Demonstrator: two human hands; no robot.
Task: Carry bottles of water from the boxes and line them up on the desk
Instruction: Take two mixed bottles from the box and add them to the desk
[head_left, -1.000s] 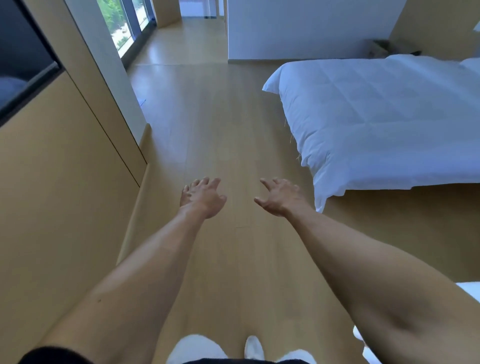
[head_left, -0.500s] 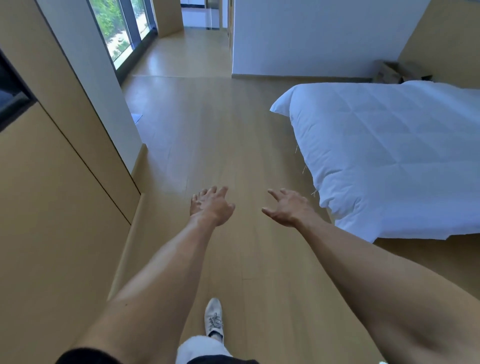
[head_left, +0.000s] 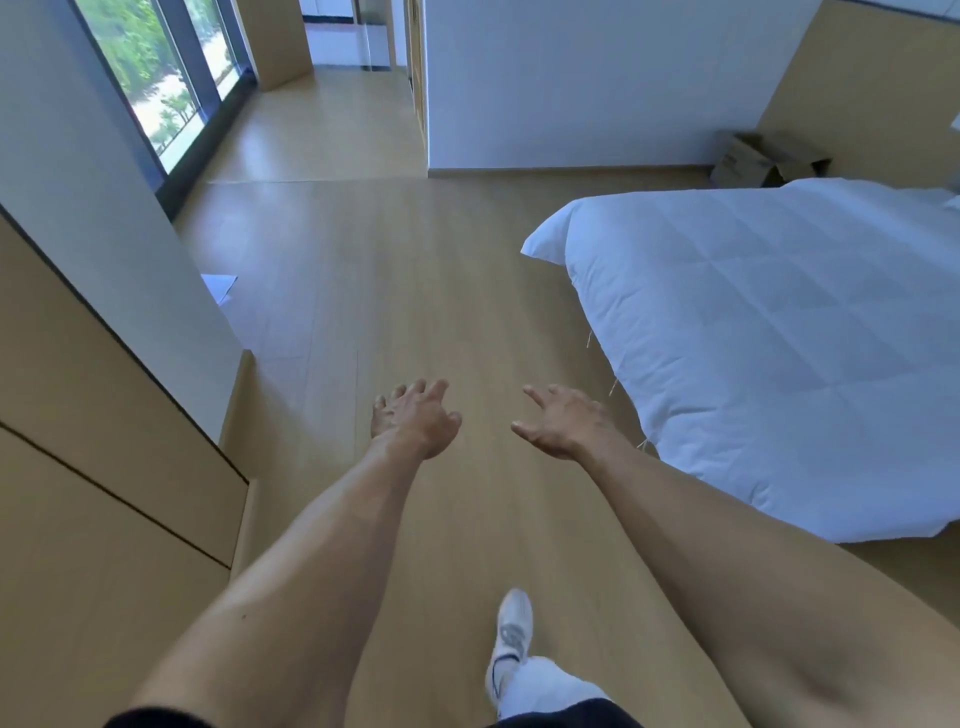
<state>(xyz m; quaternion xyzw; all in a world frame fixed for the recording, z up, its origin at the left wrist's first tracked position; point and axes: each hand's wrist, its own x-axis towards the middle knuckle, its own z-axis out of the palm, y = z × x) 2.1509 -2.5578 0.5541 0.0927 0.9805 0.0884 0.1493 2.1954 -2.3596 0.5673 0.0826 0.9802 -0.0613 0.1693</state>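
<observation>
**Empty-handed across the bedroom floor**

A bedroom with a pale wooden floor (head_left: 395, 270) fills the view, and daylight comes in through a tall window (head_left: 156, 78) at the upper left, with green trees beyond the glass. Below the window, light wood cabinet panels (head_left: 93, 467) run down the left edge, next to a white wall section. A sheet of white paper (head_left: 219, 287) lies on the floor just beside that wall.

Both bare arms reach forward over the floor. The left hand (head_left: 415, 415) is held palm down, its fingers spread and loosely curved — a wide grip that holds nothing. The right hand (head_left: 563, 423) is near it, apart from it, thumb pointing inward and fingers relaxed and straight; its grip is wide too, and empty. Below and between the arms, one white shoe (head_left: 514, 629) is planted on the boards, with a white trouser leg above it.

To the right stands a bed (head_left: 779, 338) under a white quilted duvet, whose corner hangs toward the floor. Behind the bed, in the far right corner against the wood-panelled wall, sits an open cardboard box (head_left: 763, 165) — its flaps are up, but what it holds cannot be made out from here. No bottle of water shows in either hand.
</observation>
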